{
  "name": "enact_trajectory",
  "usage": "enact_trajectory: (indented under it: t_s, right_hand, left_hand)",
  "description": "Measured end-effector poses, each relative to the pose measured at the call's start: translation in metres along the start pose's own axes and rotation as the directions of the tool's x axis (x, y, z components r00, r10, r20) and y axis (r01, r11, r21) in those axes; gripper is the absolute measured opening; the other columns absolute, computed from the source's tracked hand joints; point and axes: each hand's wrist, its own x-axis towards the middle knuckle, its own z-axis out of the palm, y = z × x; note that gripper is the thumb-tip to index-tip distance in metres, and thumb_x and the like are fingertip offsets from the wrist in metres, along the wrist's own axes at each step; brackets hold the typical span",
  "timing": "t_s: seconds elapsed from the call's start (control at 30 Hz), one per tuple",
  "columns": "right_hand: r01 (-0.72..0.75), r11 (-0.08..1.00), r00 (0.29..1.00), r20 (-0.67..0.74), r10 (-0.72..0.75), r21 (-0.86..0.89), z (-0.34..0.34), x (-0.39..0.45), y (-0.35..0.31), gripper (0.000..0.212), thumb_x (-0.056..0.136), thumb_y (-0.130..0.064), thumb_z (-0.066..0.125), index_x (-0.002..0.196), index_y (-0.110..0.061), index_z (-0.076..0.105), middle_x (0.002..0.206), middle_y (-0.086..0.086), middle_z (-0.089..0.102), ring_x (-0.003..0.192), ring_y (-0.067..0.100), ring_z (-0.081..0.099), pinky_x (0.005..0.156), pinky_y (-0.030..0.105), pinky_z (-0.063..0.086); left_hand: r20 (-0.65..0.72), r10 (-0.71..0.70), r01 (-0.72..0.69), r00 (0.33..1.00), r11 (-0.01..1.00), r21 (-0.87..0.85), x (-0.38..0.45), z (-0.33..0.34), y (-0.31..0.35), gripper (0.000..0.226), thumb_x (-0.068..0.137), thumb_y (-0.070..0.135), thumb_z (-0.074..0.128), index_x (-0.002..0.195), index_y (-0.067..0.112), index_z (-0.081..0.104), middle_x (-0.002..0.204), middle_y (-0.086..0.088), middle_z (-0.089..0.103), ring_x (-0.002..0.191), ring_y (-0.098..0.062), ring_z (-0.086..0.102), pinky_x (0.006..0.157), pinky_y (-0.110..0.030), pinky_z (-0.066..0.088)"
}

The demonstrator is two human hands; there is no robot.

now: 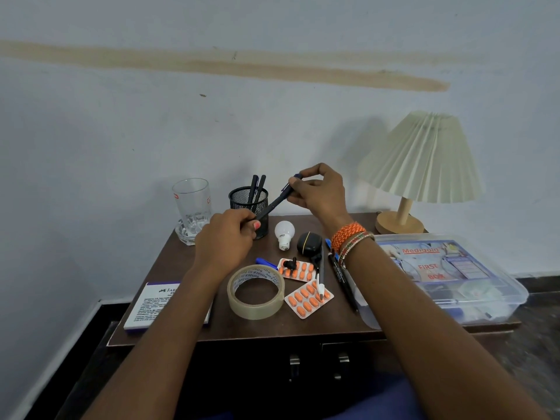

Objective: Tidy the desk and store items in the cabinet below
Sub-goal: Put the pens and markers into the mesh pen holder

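Both hands hold one dark pen (274, 204) in the air above the desk (188, 259). Left hand (225, 237) pinches its lower end; right hand (318, 192) pinches the upper, capped end. Pen sits just in front of the mesh pen holder (249, 204), which already has two pens. Judgement: seat the cap squarely, then drop the pen tip-down into the holder. Loose pens, tape and pill strips remain on the desk.

dark wood desk (188, 262); black mesh cup (249, 201); clear glass (192, 204)
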Motion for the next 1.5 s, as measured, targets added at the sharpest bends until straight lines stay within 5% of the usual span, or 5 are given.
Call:
enact_trajectory:
  t_s: [0.37, 0.67, 0.87, 1.3, 1.5]
  right_hand:
    - [0.034, 0.996, 0.999, -0.027, -0.037, -0.086, 0.011, -0.003, -0.001, 0.016, 0.087, -0.013, 0.057, 0.076, -0.011, 0.044, 0.078, 0.017, 0.068, 0.056, 0.019, 0.065, 0.049, 0.024, 0.052]
    - [0.081, 0.99, 0.991, -0.093, -0.092, -0.119, 0.029, -0.01, 0.01, 0.024, 0.083, -0.008, 0.055, 0.069, -0.012, 0.036, 0.074, 0.028, 0.061, 0.055, 0.029, 0.063, 0.048, 0.035, 0.055]
    - [0.116, 0.888, 0.968, -0.15, -0.201, -0.445, 0.039, -0.021, 0.031, 0.023, 0.081, -0.022, 0.058, 0.071, -0.012, 0.04, 0.056, 0.0, 0.045, 0.054, 0.022, 0.043, 0.055, 0.03, 0.037]
    - [-0.171, 0.984, 0.984, -0.057, 0.168, -0.051, 0.04, -0.023, 0.028, 0.026, 0.084, -0.008, 0.065, 0.094, -0.01, 0.041, 0.092, 0.021, 0.067, 0.051, 0.02, 0.066, 0.052, 0.028, 0.059]
    - [0.024, 0.999, 0.982, -0.188, -0.027, -0.021, 0.043, -0.019, 0.015, 0.021, 0.078, -0.004, 0.067, 0.086, -0.009, 0.048, 0.074, 0.02, 0.068, 0.052, 0.024, 0.067, 0.048, 0.031, 0.057]
  left_hand:
    - [-0.002, -0.022, 0.022, 1.0, 0.99, -0.139, -0.003, 0.007, 0.021, 0.019, 0.091, 0.026, 0.057, 0.104, 0.017, 0.069, 0.086, -0.005, 0.073, 0.072, -0.023, 0.067, 0.075, -0.042, 0.057]
    - [-0.054, -0.254, 0.24, 0.966, 0.952, -0.189, -0.005, 0.002, 0.028, 0.014, 0.087, 0.023, 0.063, 0.092, 0.016, 0.074, 0.079, -0.009, 0.07, 0.077, -0.029, 0.067, 0.069, -0.033, 0.053]
    - [0.057, -0.351, 0.352, 0.935, 0.889, -0.291, -0.001, 0.003, 0.012, 0.009, 0.082, 0.02, 0.067, 0.077, 0.017, 0.073, 0.075, -0.012, 0.072, 0.079, -0.032, 0.069, 0.076, -0.045, 0.058]
    - [-0.005, -0.196, 0.183, 0.981, 0.922, -0.34, -0.002, 0.004, -0.003, 0.018, 0.085, 0.012, 0.066, 0.101, 0.008, 0.073, 0.081, -0.016, 0.071, 0.07, -0.027, 0.064, 0.073, -0.043, 0.057]
    - [0.089, -0.21, 0.227, 0.974, 0.86, -0.456, 0.0, -0.001, -0.011, 0.022, 0.09, 0.01, 0.06, 0.11, 0.005, 0.067, 0.078, -0.008, 0.066, 0.057, -0.012, 0.057, 0.049, -0.018, 0.052]
